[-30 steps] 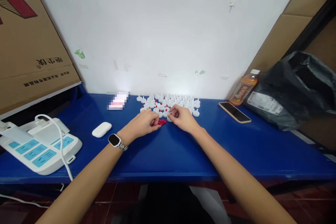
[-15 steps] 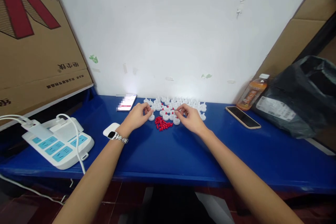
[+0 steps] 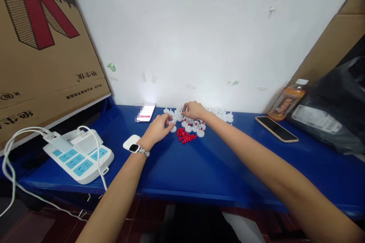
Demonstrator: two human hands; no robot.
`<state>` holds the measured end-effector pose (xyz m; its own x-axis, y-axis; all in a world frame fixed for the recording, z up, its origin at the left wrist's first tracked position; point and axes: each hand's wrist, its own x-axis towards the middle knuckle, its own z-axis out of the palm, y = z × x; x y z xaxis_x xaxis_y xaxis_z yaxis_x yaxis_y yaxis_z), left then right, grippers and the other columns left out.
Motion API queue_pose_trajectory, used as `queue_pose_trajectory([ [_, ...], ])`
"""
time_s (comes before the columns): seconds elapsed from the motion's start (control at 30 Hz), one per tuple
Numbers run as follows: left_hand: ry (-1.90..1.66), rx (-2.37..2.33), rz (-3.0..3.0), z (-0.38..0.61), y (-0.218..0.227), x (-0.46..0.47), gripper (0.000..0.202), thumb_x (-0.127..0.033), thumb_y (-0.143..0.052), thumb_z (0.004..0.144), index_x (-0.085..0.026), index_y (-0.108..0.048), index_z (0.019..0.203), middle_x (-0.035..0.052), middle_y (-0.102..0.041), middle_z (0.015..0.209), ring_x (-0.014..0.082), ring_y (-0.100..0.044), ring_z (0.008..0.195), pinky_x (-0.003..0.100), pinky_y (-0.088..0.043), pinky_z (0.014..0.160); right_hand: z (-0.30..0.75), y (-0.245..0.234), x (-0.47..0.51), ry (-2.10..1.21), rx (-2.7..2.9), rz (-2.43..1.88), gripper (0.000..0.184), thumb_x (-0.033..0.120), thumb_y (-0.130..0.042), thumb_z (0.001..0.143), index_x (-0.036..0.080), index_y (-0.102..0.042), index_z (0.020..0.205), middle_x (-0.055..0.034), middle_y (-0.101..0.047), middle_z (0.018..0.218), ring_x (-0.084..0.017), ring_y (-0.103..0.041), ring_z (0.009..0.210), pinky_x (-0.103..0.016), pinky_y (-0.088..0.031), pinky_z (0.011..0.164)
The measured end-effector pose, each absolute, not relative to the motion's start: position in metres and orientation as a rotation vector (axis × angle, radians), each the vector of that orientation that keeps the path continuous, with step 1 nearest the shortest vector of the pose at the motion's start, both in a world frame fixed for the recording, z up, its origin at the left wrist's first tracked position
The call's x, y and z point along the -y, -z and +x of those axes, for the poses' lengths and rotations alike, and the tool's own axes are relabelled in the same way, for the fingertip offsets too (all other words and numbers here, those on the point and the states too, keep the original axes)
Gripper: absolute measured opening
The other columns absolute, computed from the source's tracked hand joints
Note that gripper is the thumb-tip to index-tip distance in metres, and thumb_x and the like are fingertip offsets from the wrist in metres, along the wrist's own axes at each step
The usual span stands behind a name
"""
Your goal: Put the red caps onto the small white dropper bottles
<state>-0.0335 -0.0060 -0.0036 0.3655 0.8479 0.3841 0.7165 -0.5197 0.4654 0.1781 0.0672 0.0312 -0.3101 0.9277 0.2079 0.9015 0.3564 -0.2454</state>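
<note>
discs in white, seen from the head, spread from ten to two o'clock of heaped red bits; visible stems point up, long axes vertical, several red-tipped. left hand, near ten o'clock, curls beside one; right hand, past twelve, bends over others. whether either grips, i cannot tell.

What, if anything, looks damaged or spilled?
The wall behind the blue table has ragged marks at upper right and green patches lower down, breaking its plain surface. No spill: the small red pieces sit in a pile.
</note>
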Motion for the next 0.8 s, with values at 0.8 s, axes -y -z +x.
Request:
queue_pose_trajectory([
  [0.8,-0.847,-1.400,2.382,-0.029,0.009,0.005,0.016,-0.028,-0.057,0.090,-0.020,-0.063,0.102,0.0064,-0.069,0.092,0.0231,-0.061,0.090,0.036,-0.047,0.079,0.181,-0.013,-0.070,-0.163,2.240,-1.598,0.012,0.023,-0.061,0.078,0.021,-0.070,0.086,-0.0042,-0.074,0.089,-0.025,-0.063,0.095,-0.041,-0.034,0.094],
])
